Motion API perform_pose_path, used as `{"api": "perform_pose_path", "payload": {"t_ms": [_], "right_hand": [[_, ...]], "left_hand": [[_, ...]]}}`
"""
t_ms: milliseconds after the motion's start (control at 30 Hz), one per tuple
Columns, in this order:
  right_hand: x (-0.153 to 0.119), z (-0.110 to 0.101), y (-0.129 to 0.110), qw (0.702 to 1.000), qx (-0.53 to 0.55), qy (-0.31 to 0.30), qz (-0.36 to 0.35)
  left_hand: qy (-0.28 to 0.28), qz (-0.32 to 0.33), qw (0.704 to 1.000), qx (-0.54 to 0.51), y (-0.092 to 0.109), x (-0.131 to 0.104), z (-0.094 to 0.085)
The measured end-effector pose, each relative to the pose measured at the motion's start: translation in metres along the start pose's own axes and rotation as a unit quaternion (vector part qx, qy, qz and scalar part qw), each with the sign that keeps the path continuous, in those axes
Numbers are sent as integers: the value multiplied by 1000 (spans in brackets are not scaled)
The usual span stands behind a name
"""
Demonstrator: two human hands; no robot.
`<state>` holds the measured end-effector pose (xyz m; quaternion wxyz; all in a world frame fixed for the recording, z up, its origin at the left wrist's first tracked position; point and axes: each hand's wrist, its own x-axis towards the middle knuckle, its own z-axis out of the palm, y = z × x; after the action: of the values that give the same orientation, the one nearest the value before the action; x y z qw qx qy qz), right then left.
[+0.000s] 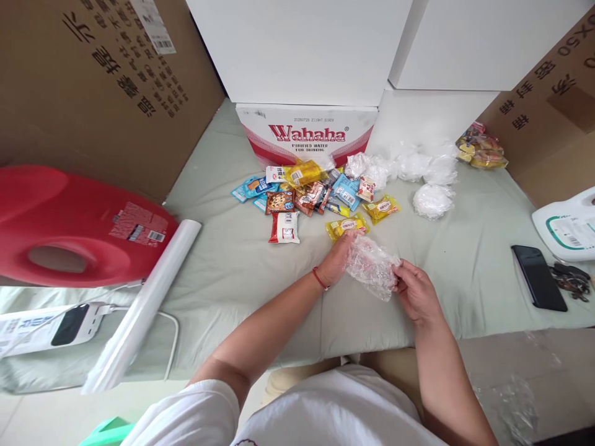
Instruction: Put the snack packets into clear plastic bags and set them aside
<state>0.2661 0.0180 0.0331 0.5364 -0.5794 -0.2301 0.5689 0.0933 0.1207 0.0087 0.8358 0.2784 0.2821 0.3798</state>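
Observation:
A piece of clear crinkled plastic film point(372, 266) is stretched between my two hands above the bed-like surface. My left hand point(335, 259), with a red cord at the wrist, is closed on its left end; some fingers are hidden behind the film. At the right end, my right hand point(416, 290) pinches the edge between thumb and fingers. Just beyond my left hand lies a yellow snack packet point(346, 227), and another yellow packet point(382, 209) is close by. A heap of small wrapped snacks point(309, 189) spreads behind, including a red-and-white packet point(284, 228).
Bunched clear plastic pieces point(413, 166) lie behind on the right, near a Wahaha carton point(309, 133). To the left are a red jug point(93, 229), a plastic film roll point(144, 303) and a power strip point(56, 325). A phone point(539, 277) and keys point(572, 280) lie right.

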Motion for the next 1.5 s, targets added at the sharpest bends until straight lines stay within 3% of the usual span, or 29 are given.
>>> {"api": "perform_pose_path", "payload": {"t_ms": [133, 200, 267, 333, 400, 500, 567, 633, 733, 800, 900, 1000, 1167, 1267, 1333, 1433, 1500], "right_hand": [[3, -7, -3, 992, -115, -1, -41], [5, -10, -7, 972, -202, 56, -107], [2, -9, -11, 920, -286, 151, -220], [-5, -3, -14, 851, -347, 188, -346], [-10, 7, -14, 796, -409, 126, -429], [-8, 23, -4, 757, -483, 20, -440], [-2, 30, 4, 786, -468, 7, -403], [4, 33, 10, 843, -407, 15, -353], [9, 30, 11, 926, -264, 58, -263], [9, 21, 6, 960, -141, 108, -216], [6, -2, -3, 970, 37, 166, -176], [-4, -30, -9, 962, 112, 198, -152], [-24, -67, 5, 965, 60, 214, -140], [-32, -79, 12, 960, -77, 230, -143], [-37, -81, 9, 921, -251, 241, -174], [-43, -66, -6, 798, -465, 221, -314], [-40, -47, -16, 733, -526, 156, -403]], "left_hand": [[-58, -52, 995, 56, 6, 0, -5], [-63, -35, 994, 85, 7, 0, -6], [-48, -11, 996, 78, 7, 0, -6], [-26, 5, 998, 61, 5, 1, -5], [-13, 20, 998, 58, 3, 2, -4], [-11, 51, 997, 62, -1, 1, -2], [-35, 55, 995, 80, -2, 0, -2], [-69, 40, 990, 114, -2, -1, -4], [-86, 18, 982, 169, -1, 0, -8], [-78, 16, 978, 192, -1, 3, -12], [-46, 50, 977, 202, -3, 7, -16], [-13, 81, 976, 200, -7, 8, -17], [-31, 85, 962, 257, -4, 1, -9], [-75, 73, 959, 262, 1, -2, -7], [-95, 56, 957, 268, 1, -2, -7], [-94, 49, 953, 283, 0, -2, -9], [-108, 52, 952, 281, 0, -4, -9]]}}
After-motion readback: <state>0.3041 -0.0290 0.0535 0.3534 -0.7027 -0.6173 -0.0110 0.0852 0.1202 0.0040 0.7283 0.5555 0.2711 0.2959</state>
